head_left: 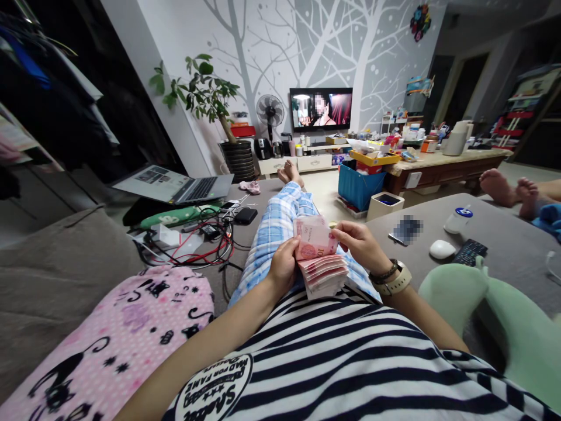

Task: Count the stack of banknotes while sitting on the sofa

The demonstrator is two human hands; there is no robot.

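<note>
A stack of pink banknotes (323,272) is in front of my striped shirt, above my lap. My left hand (283,263) grips the stack from its left side, thumb on top. The notes' lower ends fan out in layers toward me, while the upper part shows a pale area and a printed "10". At the upper right edge, my right hand (357,240) pinches a note between thumb and fingers. A bracelet and a pale watch (397,280) are on the right wrist. My legs in blue plaid trousers (272,225) stretch out beyond the notes.
Left of my legs are a laptop (175,184), tangled cables (205,234) and a pink cat-print cushion (144,327). To the right lie a phone (405,229), a white mouse (442,250), a jar (458,220) and a green neck pillow (521,321). Another person's feet (504,187) rest at far right.
</note>
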